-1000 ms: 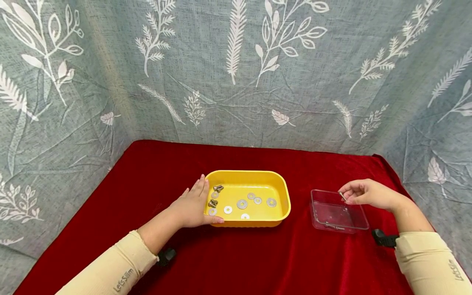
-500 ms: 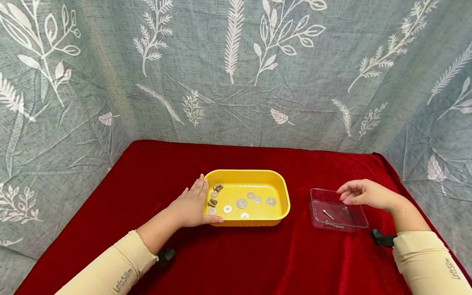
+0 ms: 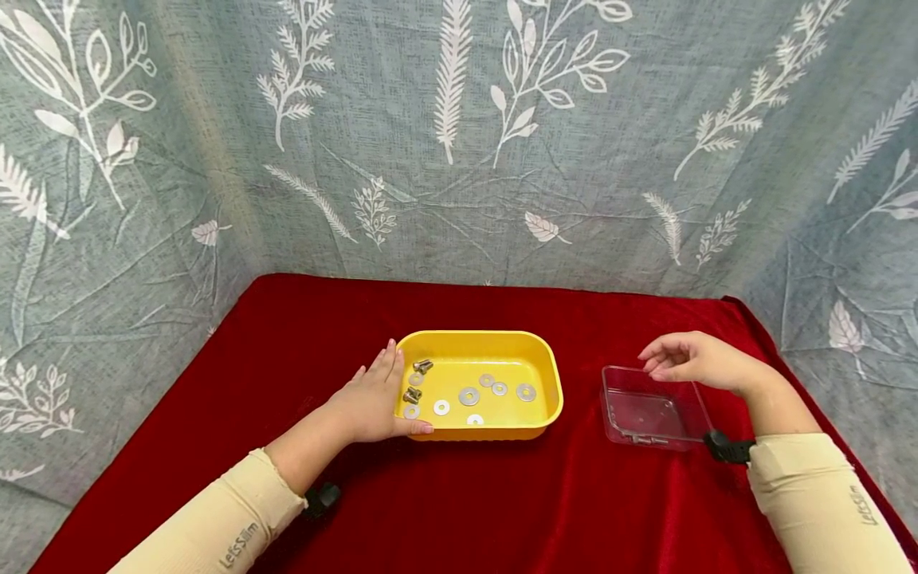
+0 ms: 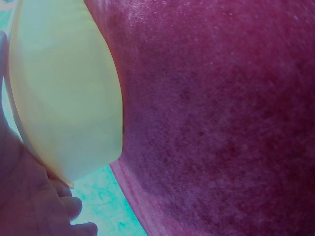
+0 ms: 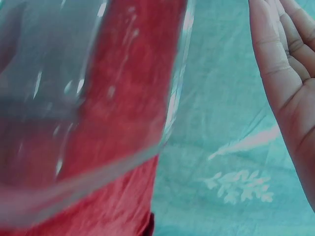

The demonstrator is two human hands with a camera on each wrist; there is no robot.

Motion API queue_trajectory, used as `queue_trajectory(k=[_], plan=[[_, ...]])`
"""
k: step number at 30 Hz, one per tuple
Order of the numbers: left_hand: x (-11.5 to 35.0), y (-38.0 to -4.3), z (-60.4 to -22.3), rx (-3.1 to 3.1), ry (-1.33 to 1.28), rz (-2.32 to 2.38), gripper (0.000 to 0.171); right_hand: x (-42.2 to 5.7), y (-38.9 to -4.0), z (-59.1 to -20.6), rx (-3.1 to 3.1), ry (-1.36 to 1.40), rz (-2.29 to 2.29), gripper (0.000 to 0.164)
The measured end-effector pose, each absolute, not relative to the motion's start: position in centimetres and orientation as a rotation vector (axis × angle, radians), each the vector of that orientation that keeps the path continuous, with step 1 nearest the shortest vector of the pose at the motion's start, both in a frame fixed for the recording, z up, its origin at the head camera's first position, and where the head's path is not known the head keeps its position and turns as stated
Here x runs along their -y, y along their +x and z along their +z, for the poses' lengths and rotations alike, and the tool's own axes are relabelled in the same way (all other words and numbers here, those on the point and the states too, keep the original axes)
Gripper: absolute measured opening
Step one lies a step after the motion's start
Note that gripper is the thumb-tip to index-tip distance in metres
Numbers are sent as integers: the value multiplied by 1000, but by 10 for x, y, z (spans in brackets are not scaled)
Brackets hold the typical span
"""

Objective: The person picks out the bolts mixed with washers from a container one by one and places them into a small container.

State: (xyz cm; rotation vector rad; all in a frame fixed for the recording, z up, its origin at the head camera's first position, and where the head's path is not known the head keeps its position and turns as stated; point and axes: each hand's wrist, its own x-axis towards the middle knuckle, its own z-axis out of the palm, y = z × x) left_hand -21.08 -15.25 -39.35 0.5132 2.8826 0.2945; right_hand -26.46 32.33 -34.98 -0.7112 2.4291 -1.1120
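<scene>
In the head view my left hand [image 3: 367, 405] rests against the left end of a yellow tray [image 3: 482, 435], its fingers straight along the side and its thumb on the front rim. Flat metal washers [image 3: 469, 396] lie scattered in the tray. Two small clusters of screws [image 3: 413, 395] sit near its left end. My right hand [image 3: 699, 360], fingers loosely bent and holding nothing visible, hovers over the back edge of a clear plastic box [image 3: 656, 403]. A few screws [image 3: 649, 440] lie along the box's front wall.
Dark red cloth [image 3: 459, 510] covers the table. A blue-grey patterned curtain [image 3: 402, 175] closes off the back and sides. The clear box stands to the right of the yellow tray, with a strip of cloth between them.
A screw pinched by my right hand was let go and dropped into the clear box. That hand then moved up and slightly left. My left hand stayed in place on the tray.
</scene>
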Motion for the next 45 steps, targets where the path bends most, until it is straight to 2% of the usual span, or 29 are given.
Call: queue_trajectory(k=[26,36,45], plan=[[154,-212,-395,-2889,522,297,128,-196,-296,-313,-2285,-994,-1043,25],[153,-211,-394,-2883,521,287,126,-152,-309,-316,-2315,-1069,-937,18],[153,-212,-393,-2884,519,286,127,-115,-314,-329,-2268,-1144,-893,20]])
